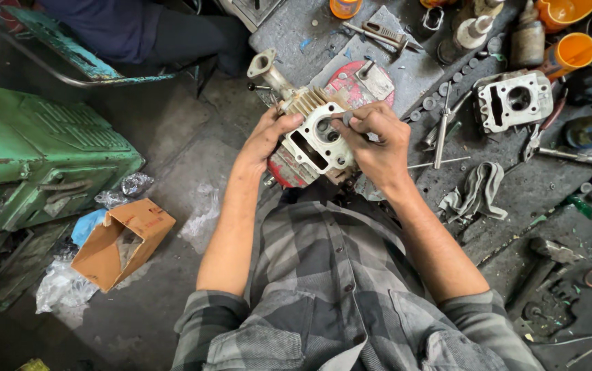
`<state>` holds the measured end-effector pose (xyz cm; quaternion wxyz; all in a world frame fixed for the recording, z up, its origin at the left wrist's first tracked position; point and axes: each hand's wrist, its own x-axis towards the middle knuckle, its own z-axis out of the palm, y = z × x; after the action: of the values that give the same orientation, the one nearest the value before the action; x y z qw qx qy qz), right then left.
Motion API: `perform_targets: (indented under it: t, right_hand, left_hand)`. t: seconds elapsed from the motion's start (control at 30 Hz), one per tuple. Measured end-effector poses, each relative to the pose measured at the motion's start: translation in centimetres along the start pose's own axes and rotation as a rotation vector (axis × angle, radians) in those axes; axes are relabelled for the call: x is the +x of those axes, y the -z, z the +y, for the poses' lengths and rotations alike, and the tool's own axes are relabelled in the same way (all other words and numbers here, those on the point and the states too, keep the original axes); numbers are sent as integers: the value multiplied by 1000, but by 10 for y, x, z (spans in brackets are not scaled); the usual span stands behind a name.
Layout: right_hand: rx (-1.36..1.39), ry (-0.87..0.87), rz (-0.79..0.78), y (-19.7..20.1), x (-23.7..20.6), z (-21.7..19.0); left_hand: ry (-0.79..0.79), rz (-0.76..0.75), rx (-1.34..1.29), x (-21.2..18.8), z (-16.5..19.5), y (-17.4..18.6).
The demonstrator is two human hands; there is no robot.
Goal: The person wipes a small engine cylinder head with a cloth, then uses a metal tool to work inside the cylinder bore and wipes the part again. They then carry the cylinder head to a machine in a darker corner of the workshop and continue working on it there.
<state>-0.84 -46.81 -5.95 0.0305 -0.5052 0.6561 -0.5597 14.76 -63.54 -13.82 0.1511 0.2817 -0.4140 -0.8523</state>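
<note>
A grey finned metal cylinder head [313, 134] with an intake pipe sits in front of me over a red vise-like fixture [347, 82]. My left hand [267, 134] grips its left side with the thumb on the flat face. My right hand [377, 141] rests on its right side, fingertips pinched over a round port, perhaps on a small part too tiny to tell. A second cylinder head [514, 101] lies on the dark workbench to the right.
A grey rag [478, 192], a valve stem [441, 130], washers, pliers, a hammer [547, 261] and orange funnels [571, 51] clutter the bench. On the floor at left are a green machine [35, 158], an open cardboard box [121, 240] and another person's legs [172, 34].
</note>
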Motion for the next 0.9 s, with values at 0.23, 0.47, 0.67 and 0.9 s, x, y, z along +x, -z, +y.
perform_targets:
  t: [0.23,0.47,0.67,0.9]
  right_hand:
    - [-62,50,-51,4,5,-8]
    - [-299,328,-223,11,9,-13]
    - [-307,289,-304,22,11,-24]
    - [-512,102,-344,6,-1,-45]
  left_hand:
    - [27,-4,-76,-2,3,-3]
    - [61,66,-10,-2,4,-2]
    - [71,43,-35,-1,6,-3]
    - [32,-28,-50,0,3,0]
